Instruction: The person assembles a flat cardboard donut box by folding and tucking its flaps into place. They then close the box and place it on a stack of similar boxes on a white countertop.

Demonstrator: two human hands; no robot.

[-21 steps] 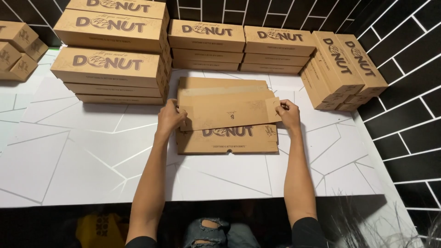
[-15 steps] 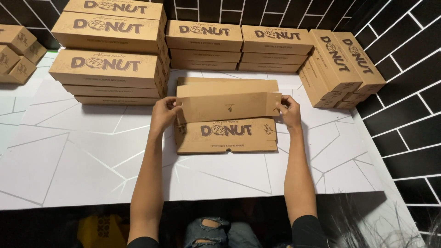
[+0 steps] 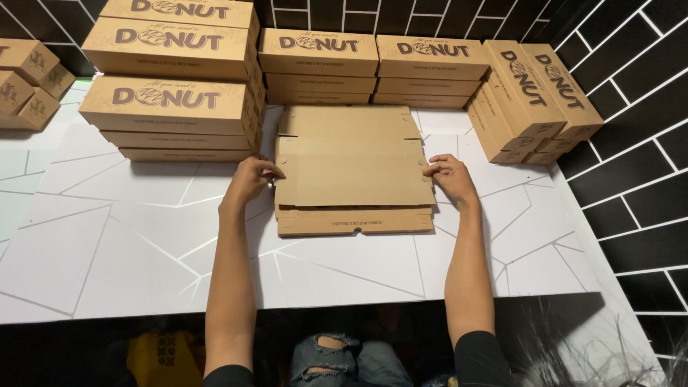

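A flat brown cardboard box blank (image 3: 355, 170) lies on the white table (image 3: 143, 244) in front of me, with one panel folded over toward me so its plain inner side faces up. My left hand (image 3: 249, 180) pinches the left edge of that folded panel. On the opposite side, my right hand (image 3: 450, 178) grips the panel's right edge. A narrow front strip of the blank shows below the folded panel.
Stacks of assembled brown printed boxes (image 3: 172, 107) stand at the back left, back centre (image 3: 319, 64) and back right (image 3: 534, 97). Small brown boxes (image 3: 29, 79) sit at the far left. Black tiled wall (image 3: 631, 143) borders the right side.
The panel that stood partly raised has been folded down toward me and now covers the printed face of the blank. Both hands stayed at its side edges.
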